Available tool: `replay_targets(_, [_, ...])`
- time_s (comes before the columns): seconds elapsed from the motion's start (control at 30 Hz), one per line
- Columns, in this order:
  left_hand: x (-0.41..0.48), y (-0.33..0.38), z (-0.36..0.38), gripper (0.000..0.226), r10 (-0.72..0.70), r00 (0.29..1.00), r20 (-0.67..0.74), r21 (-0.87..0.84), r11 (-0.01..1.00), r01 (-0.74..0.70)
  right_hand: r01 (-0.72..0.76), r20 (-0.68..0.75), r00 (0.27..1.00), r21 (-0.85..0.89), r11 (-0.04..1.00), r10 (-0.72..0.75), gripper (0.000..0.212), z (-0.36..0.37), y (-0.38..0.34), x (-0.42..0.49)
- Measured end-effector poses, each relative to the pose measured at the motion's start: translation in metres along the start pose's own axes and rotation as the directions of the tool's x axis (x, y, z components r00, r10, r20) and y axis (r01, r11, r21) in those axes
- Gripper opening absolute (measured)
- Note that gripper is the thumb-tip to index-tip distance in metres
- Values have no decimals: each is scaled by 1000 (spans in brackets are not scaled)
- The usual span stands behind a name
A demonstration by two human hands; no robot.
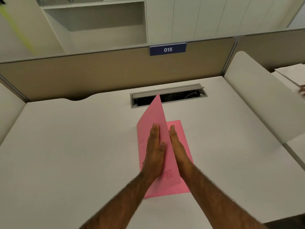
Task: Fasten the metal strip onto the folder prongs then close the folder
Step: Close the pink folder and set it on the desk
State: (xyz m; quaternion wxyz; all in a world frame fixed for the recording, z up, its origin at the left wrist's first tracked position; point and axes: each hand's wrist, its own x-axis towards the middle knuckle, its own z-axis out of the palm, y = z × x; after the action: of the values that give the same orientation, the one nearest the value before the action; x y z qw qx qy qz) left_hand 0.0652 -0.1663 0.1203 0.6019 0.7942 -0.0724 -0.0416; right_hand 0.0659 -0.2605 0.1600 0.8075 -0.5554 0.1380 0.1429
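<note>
A pink folder (155, 113) lies on the white desk (74, 146), half open, its front cover standing almost upright along the spine on the left. My left hand (155, 151) lies flat against the outer face of the raised cover, fingers straight and together. On the inner side of that cover my right hand (177, 146) is flat too, above the pink back cover (179, 129) lying on the desk. The metal strip and the prongs are hidden behind the cover and my hands.
An open cable slot (181, 94) with a grey flap is set in the desk just behind the folder. A beige partition (99, 75) with a blue "015" plate (168, 49) closes the back. White side panels stand left and right (257, 90). Another person's fingers (302, 91) show at the right edge.
</note>
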Motion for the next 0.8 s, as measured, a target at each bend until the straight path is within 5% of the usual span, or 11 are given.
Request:
replay_targets(0.17, [-15,-61,-1,67,149,977,154,396,896,-200,-55,-28,998,72,996,58,59,-51,2,-2])
replay_targets(0.3, [-25,-93,-10,72,80,957,278,580,781,-233,-53,-232,971,-1,999,51,61,-92,12,-4])
replay_targets(0.5, [-37,-117,-22,80,-26,949,314,755,613,-233,-27,-274,961,-263,964,-48,56,-130,34,-4])
replay_targets(0.7, [-45,-125,-21,84,-68,954,291,843,491,-222,-71,-420,885,-546,835,-200,34,-140,62,2])
replay_targets(0.8, [-46,-126,-19,84,-75,958,276,854,476,-209,-85,-343,875,-803,590,-342,38,-130,71,6])
